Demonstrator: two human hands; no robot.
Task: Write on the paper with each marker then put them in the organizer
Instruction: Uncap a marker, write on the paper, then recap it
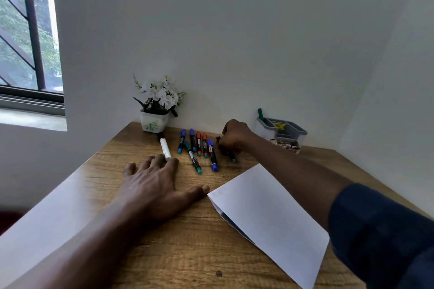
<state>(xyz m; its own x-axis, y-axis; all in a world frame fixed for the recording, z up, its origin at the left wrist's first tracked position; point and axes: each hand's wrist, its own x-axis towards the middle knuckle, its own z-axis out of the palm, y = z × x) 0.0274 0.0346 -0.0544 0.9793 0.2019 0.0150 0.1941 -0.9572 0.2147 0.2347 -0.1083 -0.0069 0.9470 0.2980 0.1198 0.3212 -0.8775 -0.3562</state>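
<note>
Several markers (199, 145) with blue, red and green caps lie in a row on the wooden table (183, 241) near the wall. A white marker (164, 146) with a black cap lies apart on the left. My right hand (234, 135) curls its fingers round a dark marker (231, 156) at the right end of the row. My left hand (155, 183) rests flat on the table, fingertips touching the white marker. The folded white paper (267, 216) lies to the right. The grey organizer (281, 131) stands by the wall, with one green marker (260, 114) in it.
A white pot of white flowers (156, 105) stands at the back left of the table against the wall. A small printed label or packet (285, 145) leans at the front of the organizer. A window (25, 35) is on the left.
</note>
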